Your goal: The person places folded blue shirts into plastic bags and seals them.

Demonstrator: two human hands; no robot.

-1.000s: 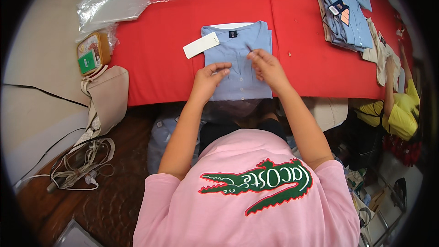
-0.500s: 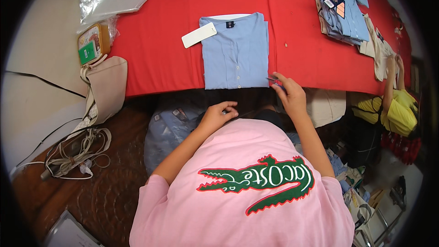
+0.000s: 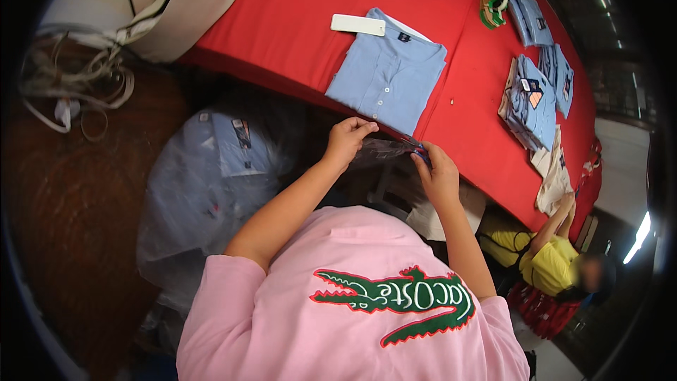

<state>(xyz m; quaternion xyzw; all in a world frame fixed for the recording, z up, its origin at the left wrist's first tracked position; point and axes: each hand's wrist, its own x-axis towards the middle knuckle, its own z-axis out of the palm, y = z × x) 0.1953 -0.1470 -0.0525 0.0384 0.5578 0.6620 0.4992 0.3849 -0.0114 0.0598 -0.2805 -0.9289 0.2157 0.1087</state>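
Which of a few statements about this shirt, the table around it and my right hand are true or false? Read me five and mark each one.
1. The right hand holds a blue-handled cutting tool. True.
2. The light blue shirt lies on a green cloth. False: the tablecloth is red.
3. A white tag lies near the shirt's neck end. True.
4. The nearest folded stack is left of the shirt. False: it is to the right.
5. A co-worker wears a yellow top. True.

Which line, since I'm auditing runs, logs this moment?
left hand: near shirt, grip unclear; right hand: holding scissors; shirt: folded on table; tag: white, at shirt's corner
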